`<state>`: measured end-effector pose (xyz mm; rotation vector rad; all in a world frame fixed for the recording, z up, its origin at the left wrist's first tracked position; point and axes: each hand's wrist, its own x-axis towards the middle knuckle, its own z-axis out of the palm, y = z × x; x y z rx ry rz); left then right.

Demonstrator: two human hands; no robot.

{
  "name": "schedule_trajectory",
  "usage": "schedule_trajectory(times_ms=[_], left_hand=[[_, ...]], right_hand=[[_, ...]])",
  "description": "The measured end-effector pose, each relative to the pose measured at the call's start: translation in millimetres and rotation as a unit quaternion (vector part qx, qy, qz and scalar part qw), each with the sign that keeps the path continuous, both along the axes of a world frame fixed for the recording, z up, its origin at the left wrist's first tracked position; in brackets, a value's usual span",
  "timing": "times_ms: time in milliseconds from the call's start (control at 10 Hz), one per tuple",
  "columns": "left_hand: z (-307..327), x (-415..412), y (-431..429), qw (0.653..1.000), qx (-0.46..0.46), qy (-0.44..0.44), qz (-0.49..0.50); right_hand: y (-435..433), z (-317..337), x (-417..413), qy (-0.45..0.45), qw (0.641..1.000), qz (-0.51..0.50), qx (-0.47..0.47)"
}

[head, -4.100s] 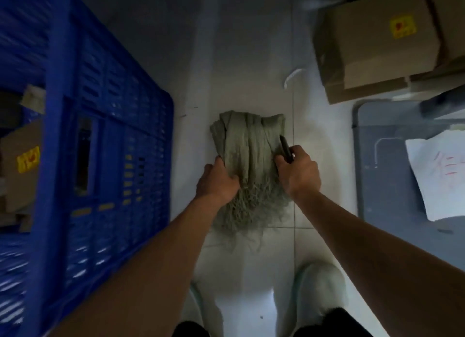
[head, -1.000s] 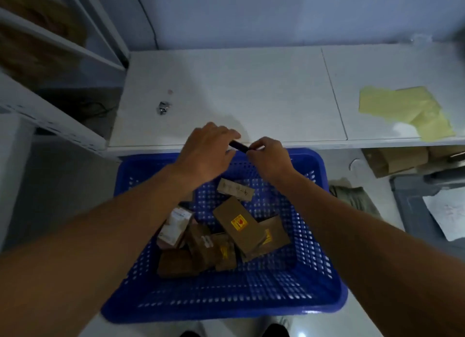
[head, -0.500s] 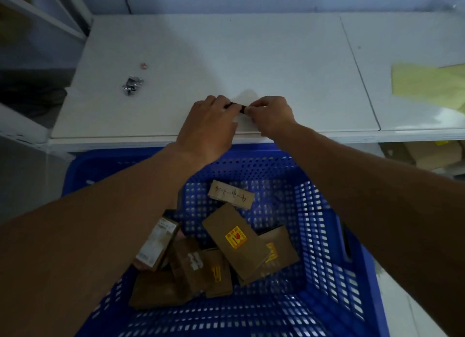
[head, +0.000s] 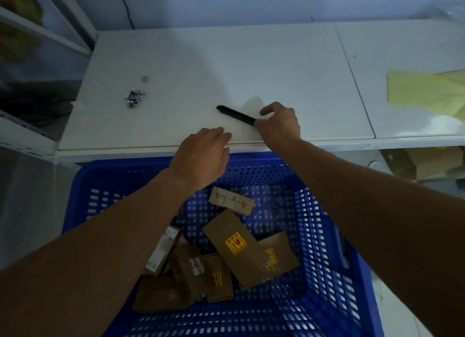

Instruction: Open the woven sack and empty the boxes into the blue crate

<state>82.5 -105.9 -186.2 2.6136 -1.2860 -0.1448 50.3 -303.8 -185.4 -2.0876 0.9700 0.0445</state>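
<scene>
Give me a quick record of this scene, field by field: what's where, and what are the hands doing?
Setting: white table with a blue crate in front of it
Crate contents: several brown cardboard boxes, some with yellow stickers
Right hand: gripping one end of a slim black tool that lies on the table
Left hand: empty, fingers loosely extended, over the table's near edge
Also on table: small crumpled silvery object, yellow sheet
Woven sack: not in view
</scene>
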Motion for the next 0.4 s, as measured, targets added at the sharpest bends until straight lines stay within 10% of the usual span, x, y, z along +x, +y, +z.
schedule_trajectory(times_ms=[400], left_hand=[[117,-69,28,0.976,0.02,0.15,0.157]], right_hand=[[23,85,-120,0.058,0.996,0.052,0.037]])
